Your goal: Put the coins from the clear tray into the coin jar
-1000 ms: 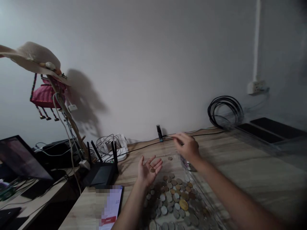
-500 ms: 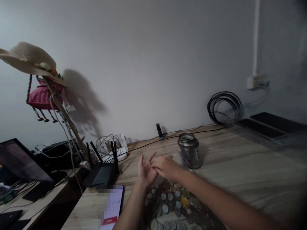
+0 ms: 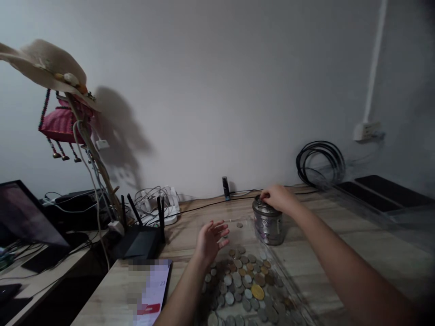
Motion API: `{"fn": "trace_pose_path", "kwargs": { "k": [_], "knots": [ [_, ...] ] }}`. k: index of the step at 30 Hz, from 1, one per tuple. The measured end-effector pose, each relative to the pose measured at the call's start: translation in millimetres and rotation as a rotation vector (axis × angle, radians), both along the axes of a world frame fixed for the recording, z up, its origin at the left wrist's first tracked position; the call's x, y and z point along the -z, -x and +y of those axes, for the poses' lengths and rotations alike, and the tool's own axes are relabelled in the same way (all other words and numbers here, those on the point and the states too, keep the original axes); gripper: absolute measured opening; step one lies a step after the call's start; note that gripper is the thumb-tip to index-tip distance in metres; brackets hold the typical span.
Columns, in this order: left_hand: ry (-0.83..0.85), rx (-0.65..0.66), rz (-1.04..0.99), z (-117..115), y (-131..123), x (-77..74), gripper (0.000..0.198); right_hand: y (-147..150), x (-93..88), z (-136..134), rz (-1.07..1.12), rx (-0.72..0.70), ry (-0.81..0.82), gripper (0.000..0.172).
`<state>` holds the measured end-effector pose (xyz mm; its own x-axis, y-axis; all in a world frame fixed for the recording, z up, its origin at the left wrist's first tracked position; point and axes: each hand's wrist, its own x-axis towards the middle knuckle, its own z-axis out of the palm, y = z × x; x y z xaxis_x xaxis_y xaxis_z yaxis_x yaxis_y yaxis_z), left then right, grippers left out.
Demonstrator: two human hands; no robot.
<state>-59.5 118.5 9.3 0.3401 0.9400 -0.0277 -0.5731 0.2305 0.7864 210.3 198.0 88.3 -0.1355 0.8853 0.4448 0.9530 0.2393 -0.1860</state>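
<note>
The right hand (image 3: 277,198) hangs over the mouth of a small metal jar (image 3: 268,224) that stands upright on the wooden worktop (image 3: 343,246). Its fingertips are bunched together and touch the rim, so its grip is closed down small; whether a coin sits between the fingers is hidden. The left hand (image 3: 210,237) is held palm up with the fingers spread and loosely curled, its grip open, just above the far edge of a spread of loose coins (image 3: 243,278) that lie flat and overlapping on what looks like a clear sheet or tray. One coin (image 3: 239,224) lies apart, between the left hand and the jar. The coins look thin, hard and smooth, so each is probably light but slippery and best pinched at its edge, or slid to where a fingertip can get under it. The jar looks rigid and shiny and may be heavy if it is filling up; its round wall below the rim seems the surest hold. A phone (image 3: 152,292) lies near the left forearm, beside a black router (image 3: 141,242).
</note>
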Motion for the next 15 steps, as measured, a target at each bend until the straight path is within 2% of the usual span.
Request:
{"fn": "trace_pose_path", "kwargs": {
  "k": [3, 5, 6, 7, 9, 11, 13, 15],
  "knots": [
    [-0.039, -0.052, 0.231, 2, -2, 3.1, 0.036, 16, -9.4, -13, -0.029, 0.000, -0.096, 0.016],
    [-0.132, -0.084, 0.509, 2, -4, 5.2, 0.038, 35, -6.2, -30, 0.057, -0.043, -0.230, 0.023],
    [-0.215, -0.091, 0.674, 1, -4, 6.3, 0.038, 45, 0.1, -41, 0.104, -0.096, -0.246, 0.026],
    [-0.320, -0.093, 0.841, 0, -4, 7.3, 0.039, 56, 9.7, -52, 0.136, -0.161, -0.206, 0.028],
    [-0.544, -0.066, 1.149, -6, -4, 9.6, 0.043, 77, 36.2, -72, 0.111, -0.326, 0.017, 0.029],
    [-0.683, 0.052, 1.400, -15, -2, 12.5, 0.049, 92, 66.1, -90, 0.065, -0.411, 0.217, 0.037],
    [-0.712, 0.229, 1.606, -27, -1, 15.5, 0.059, 101, 90.7, -106, 0.005, -0.418, 0.410, 0.048],
    [-0.713, 0.337, 1.749, -42, -1, 17.7, 0.068, 105, 104.9, -121, -0.063, -0.360, 0.552, 0.055]
  ]
}}
